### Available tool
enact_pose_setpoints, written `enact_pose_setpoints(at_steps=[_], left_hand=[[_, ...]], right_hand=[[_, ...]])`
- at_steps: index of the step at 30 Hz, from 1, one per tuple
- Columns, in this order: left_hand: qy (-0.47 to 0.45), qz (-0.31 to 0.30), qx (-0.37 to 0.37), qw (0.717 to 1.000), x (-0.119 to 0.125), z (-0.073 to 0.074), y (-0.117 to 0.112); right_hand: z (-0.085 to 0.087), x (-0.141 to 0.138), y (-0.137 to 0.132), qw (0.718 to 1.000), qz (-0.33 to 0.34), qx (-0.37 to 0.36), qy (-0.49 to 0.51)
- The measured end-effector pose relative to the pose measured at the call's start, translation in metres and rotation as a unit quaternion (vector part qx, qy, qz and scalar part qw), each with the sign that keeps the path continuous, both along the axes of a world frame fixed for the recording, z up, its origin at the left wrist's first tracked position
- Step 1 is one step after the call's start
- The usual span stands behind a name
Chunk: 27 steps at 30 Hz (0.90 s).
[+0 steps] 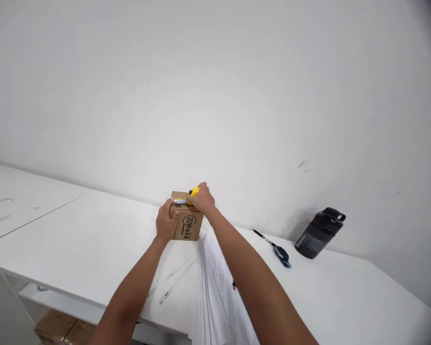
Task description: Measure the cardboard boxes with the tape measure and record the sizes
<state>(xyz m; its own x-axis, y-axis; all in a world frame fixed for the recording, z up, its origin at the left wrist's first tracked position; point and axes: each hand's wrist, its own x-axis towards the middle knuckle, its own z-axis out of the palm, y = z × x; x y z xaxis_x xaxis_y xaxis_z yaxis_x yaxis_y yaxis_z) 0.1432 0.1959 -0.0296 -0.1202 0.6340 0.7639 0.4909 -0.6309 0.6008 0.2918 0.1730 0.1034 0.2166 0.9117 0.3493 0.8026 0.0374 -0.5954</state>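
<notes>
A small brown cardboard box with black printing stands on the white tabletop close to the wall. My left hand grips the box's left side, thumb on the printed front and fingers up at the top edge. A yellow tape measure is held in my right hand over the right part of the box's top. Its short pulled-out blade lies across the top toward my left fingertips. Whether those fingertips pin the blade's end, I cannot tell.
A stack of white printed sheets lies in front of the box, partly under my right forearm. To the right are a pen, a small dark blue item and a black bottle. Brown cartons sit below the tabletop.
</notes>
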Motion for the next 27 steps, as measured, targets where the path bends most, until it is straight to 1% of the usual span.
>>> enact_pose_setpoints(at_steps=[3, 6, 12, 18, 21, 24, 27], left_hand=[[-0.002, 0.001, 0.005, 1.000, 0.002, 0.000, 0.002], [-0.015, -0.005, 0.015, 1.000, 0.004, -0.001, 0.002], [-0.021, -0.019, -0.001, 1.000, 0.004, -0.002, 0.001], [-0.018, -0.019, 0.004, 1.000, 0.004, -0.003, 0.000], [-0.008, -0.024, 0.021, 0.999, 0.002, -0.007, 0.002], [-0.005, -0.030, 0.051, 0.998, 0.001, -0.011, 0.005], [-0.005, -0.034, 0.058, 0.998, 0.002, -0.014, 0.006]], right_hand=[[-0.005, 0.037, -0.003, 0.999, -0.024, -0.013, 0.024], [-0.011, 0.055, -0.004, 0.999, -0.023, 0.013, 0.043], [-0.012, 0.053, 0.001, 0.999, -0.022, 0.009, 0.047], [-0.009, 0.054, 0.002, 0.998, -0.021, 0.012, 0.060], [-0.008, 0.059, 0.006, 0.998, -0.012, -0.010, 0.066], [-0.010, 0.066, 0.008, 0.997, -0.032, -0.020, 0.062], [-0.015, 0.069, 0.005, 0.998, -0.048, -0.014, 0.039]])
